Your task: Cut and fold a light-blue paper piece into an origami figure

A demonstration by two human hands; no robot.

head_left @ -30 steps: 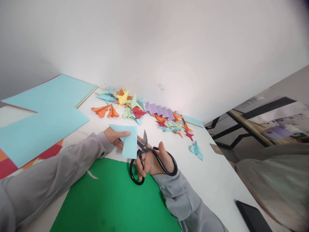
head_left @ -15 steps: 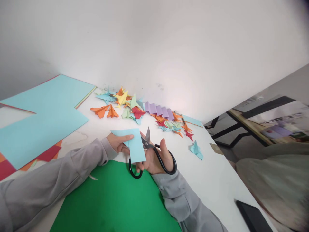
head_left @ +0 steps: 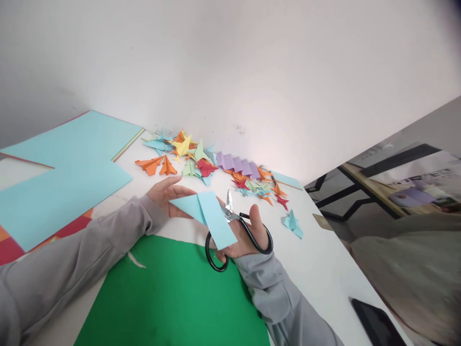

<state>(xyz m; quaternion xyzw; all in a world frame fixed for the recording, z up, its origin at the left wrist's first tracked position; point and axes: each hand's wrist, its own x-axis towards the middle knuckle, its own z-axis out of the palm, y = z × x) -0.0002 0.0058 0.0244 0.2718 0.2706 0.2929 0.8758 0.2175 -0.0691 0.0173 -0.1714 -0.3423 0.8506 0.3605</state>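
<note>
A folded light blue piece of paper (head_left: pixel 218 218), with a long strip on the right and a pointed flap on the left, is between my hands. My left hand (head_left: pixel 166 196) is open, thumb raised and apart, its fingers reaching behind the pointed flap. My right hand (head_left: pixel 248 242) holds black-handled scissors (head_left: pixel 232 215), with the loops around thumb and fingers and the blades pointing up and away. The paper strip lies over the right fingers and covers part of the scissors; whether those fingers pinch it is hidden. Below is a large green sheet (head_left: pixel 173 293).
Folded paper planes and cranes (head_left: pixel 183 145) in several colours line the wall, beside a purple pleated strip (head_left: pixel 237 165). A lone blue folded figure (head_left: pixel 293 224) lies right. Large light blue sheets (head_left: pixel 65 192) cover the left. A black phone-like device (head_left: pixel 376 322) sits near the right edge.
My left thumb has lifted off the paper and the fingers have opened. The paper has tilted and moved right with my right hand and the scissors.
</note>
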